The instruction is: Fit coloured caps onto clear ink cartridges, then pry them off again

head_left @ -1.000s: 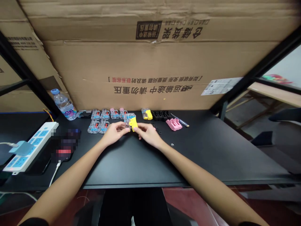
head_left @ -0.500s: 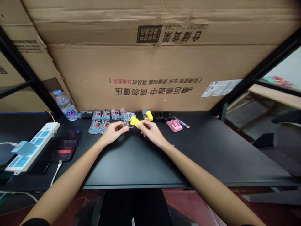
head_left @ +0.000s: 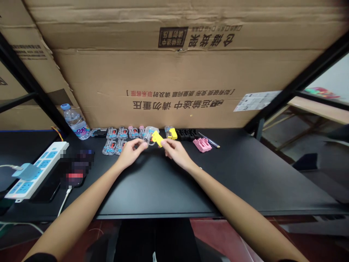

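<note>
My left hand [head_left: 131,152] is closed on a clear plastic case [head_left: 151,134] with grey and blue parts inside, held above the back of the black table. Between the thumb and fingers of my right hand [head_left: 176,150] is a yellow plastic piece [head_left: 157,138], its far end against or just in front of the clear case. I cannot tell whether the two are joined. Behind my left hand lie several similar clear cases [head_left: 109,147] with blue and red parts. Another clear case with a yellow piece [head_left: 172,133] rests behind my right hand.
Black clip-like parts [head_left: 188,134], a pink plastic part [head_left: 202,145] and a pen-like tool [head_left: 213,142] lie at the back right. On the left stand a water bottle [head_left: 75,122], a white power strip [head_left: 40,169] and phones [head_left: 79,169]. Cardboard [head_left: 180,72] walls the back edge.
The clear case has tilted in my left hand and shifted slightly right. The yellow piece has turned to a steeper angle in my right hand.
</note>
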`<act>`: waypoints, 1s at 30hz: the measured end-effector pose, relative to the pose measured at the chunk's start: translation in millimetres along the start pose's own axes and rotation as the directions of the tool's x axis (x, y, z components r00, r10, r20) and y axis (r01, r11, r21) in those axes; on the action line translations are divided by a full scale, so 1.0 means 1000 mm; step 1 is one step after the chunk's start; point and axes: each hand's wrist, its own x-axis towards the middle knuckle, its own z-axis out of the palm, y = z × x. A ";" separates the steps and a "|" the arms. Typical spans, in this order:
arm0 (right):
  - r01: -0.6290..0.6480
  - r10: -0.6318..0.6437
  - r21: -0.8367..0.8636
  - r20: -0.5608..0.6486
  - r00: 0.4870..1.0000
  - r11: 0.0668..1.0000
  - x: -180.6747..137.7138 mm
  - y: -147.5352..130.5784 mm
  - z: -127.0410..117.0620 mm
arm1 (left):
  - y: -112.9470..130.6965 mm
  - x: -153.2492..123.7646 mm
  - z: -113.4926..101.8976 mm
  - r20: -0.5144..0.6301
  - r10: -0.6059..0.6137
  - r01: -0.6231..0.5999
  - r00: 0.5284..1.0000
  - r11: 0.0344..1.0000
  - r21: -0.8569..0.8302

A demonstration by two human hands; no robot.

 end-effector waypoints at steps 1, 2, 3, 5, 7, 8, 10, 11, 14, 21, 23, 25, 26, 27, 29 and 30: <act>0.005 -0.005 -0.008 0.035 0.999 1.000 -0.001 0.000 0.004 | 0.001 -0.001 0.003 0.042 -0.012 0.012 0.999 1.000 0.010; 0.006 -0.005 -0.015 0.065 0.998 1.000 -0.002 0.000 0.007 | 0.002 -0.002 0.006 0.075 -0.018 0.018 0.997 1.000 0.005; 0.001 0.001 -0.021 0.079 0.997 1.000 -0.002 0.002 0.009 | 0.004 -0.002 0.007 0.097 -0.021 0.022 0.995 1.000 -0.007; -0.015 0.016 -0.024 0.057 0.998 1.000 -0.001 0.007 0.008 | 0.009 -0.001 0.006 0.090 -0.010 0.014 0.996 0.999 -0.043; -0.029 0.029 -0.008 -0.022 0.999 1.000 0.003 0.011 0.001 | 0.011 0.001 0.000 0.022 -0.005 0.007 1.000 0.997 -0.079; -0.034 0.035 0.006 -0.066 0.997 0.999 0.005 0.012 -0.003 | 0.011 0.002 -0.003 -0.024 -0.011 0.008 1.000 0.995 -0.095; -0.043 0.047 0.038 -0.120 0.992 0.998 0.006 0.010 -0.008 | 0.007 0.003 -0.008 -0.089 -0.033 0.024 0.995 0.994 -0.106; -0.048 0.053 0.047 -0.118 0.992 0.998 0.006 0.008 -0.009 | 0.004 0.003 -0.008 -0.096 -0.035 0.025 0.995 0.994 -0.104; -0.049 0.049 0.035 -0.006 0.999 0.998 0.002 -0.001 -0.002 | -0.001 -0.001 0.000 0.004 -0.017 0.018 1.000 0.995 -0.095; -0.036 0.036 0.027 0.019 0.999 0.999 0.001 0.006 0.001 | 0.013 -0.001 0.004 0.044 -0.004 0.011 0.999 0.988 -0.155; -0.037 0.040 0.054 -0.063 0.997 0.998 0.004 0.007 -0.006 | 0.012 0.002 -0.005 -0.051 -0.007 -0.002 0.999 0.987 -0.163; -0.038 0.046 0.073 -0.106 0.993 0.997 0.005 0.004 -0.010 | 0.007 0.004 -0.011 -0.082 -0.022 0.009 0.996 0.989 -0.148; -0.039 0.046 0.073 -0.099 0.994 0.997 0.004 0.001 -0.010 | 0.004 0.003 -0.011 -0.073 -0.024 0.014 0.997 0.991 -0.136; -0.038 0.043 0.068 -0.074 0.996 0.997 0.003 -0.001 -0.008 | 0.001 0.003 -0.010 -0.038 -0.024 0.019 0.999 0.992 -0.126; -0.032 0.032 0.046 0.010 0.999 0.998 0.000 -0.004 -0.001 | -0.003 0.000 -0.004 0.085 -0.019 0.029 0.996 0.993 -0.117; -0.028 0.027 0.034 0.052 0.998 0.999 -0.002 -0.005 0.003 | -0.003 -0.002 0.000 0.141 -0.020 0.037 0.990 0.992 -0.118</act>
